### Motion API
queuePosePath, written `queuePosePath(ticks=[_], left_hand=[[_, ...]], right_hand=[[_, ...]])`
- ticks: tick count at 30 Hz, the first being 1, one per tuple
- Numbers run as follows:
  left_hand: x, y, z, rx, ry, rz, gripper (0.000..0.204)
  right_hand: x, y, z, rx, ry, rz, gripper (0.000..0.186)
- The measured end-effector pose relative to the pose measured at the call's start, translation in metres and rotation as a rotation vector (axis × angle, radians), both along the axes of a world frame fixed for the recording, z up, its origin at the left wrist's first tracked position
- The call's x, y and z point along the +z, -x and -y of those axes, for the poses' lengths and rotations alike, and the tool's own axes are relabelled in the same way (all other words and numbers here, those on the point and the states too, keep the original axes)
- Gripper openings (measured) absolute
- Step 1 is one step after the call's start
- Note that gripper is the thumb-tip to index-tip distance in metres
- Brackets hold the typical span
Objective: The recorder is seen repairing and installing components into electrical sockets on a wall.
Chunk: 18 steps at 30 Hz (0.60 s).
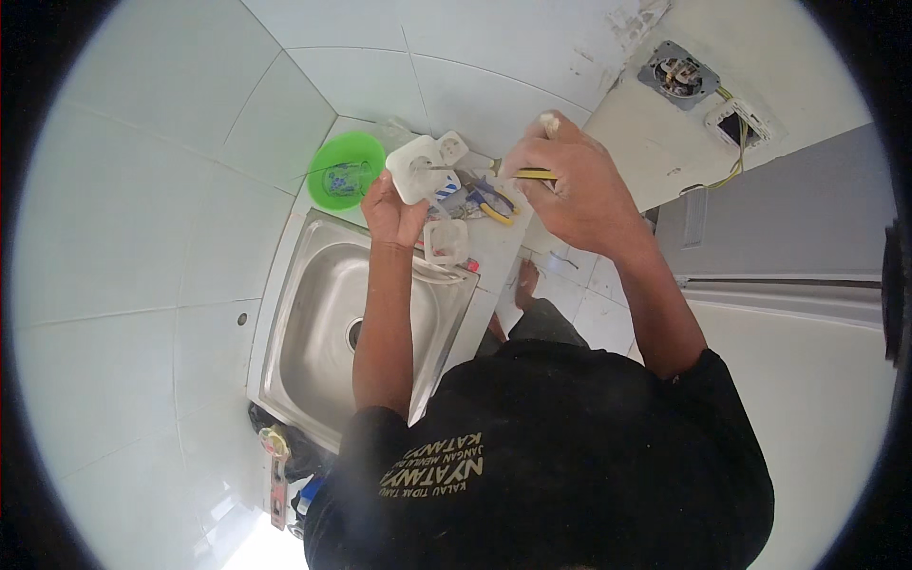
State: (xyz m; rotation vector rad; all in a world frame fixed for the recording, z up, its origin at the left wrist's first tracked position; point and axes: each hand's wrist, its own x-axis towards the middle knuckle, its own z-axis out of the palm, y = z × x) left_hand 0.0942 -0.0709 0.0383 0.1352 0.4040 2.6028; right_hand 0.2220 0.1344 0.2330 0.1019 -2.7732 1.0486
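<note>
My left hand (391, 211) is closed on a white square socket cover (414, 169), held up over the counter beside the sink. Level with it, my right hand (570, 176) is closed around a yellow-and-black handled tool (537, 174), which looks like a screwdriver. A thin shaft reaches toward the cover, but I cannot tell whether it touches. Pliers (494, 202) with blue and yellow handles lie on the counter between my hands. Close to my left wrist sits a white square frame (446, 242), and a second white socket piece (452, 146) rests behind the cover.
A steel sink (328, 294) lies under my left forearm, with a green bowl (318, 190) holding a glass behind it. On the right wall are an exposed socket mechanism (679, 76) and a white-framed wall box (741, 125) with yellow-green wires. A spirit level (277, 492) stands lower left.
</note>
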Motion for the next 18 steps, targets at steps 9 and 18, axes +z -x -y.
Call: queuePosePath(ticks=[9,18], left_hand=[[0.036,-0.004,-0.02,0.182,-0.006,0.213,0.04],[0.058,0.002,-0.011,0.293,0.013,0.094,0.025]], right_hand=[[-0.009,0.041,0.046,0.078,0.508,-0.524,0.035],[0.015,0.07,0.067,0.229,0.205,-0.813,0.04]])
